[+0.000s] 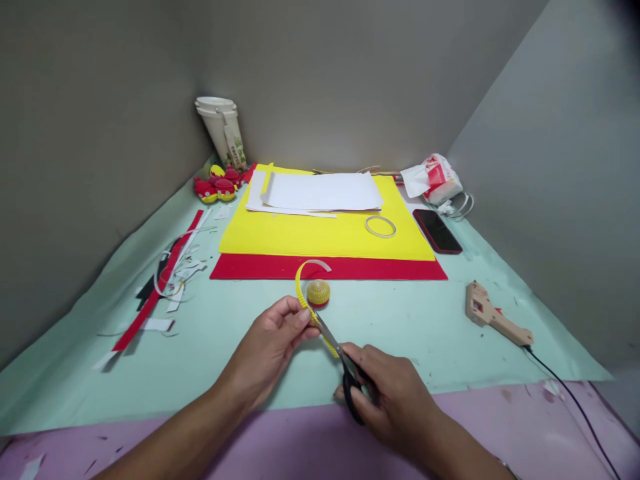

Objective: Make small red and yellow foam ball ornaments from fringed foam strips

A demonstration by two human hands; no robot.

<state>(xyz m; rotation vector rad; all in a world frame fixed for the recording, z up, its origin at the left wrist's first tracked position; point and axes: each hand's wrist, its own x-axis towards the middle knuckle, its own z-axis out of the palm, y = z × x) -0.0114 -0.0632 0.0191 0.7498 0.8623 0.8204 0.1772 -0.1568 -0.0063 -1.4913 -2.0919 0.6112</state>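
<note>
My left hand (273, 343) pinches a curling yellow strip (306, 283) between thumb and fingers. My right hand (393, 393) grips black-handled scissors (345, 370), and their blades lie along the strip just right of my left fingertips. A small round yellow and red piece (319, 293) sits on the pale green mat (225, 333) just behind the strip.
A yellow sheet (325, 233) lies over a red sheet (330, 268), with white papers (320, 192) and a tape ring (381, 227) on top. Also here: phone (437, 231), glue gun (493, 313) with cord, paper scraps (165, 280), red toys (217, 185), cup (223, 130), tissue pack (433, 179).
</note>
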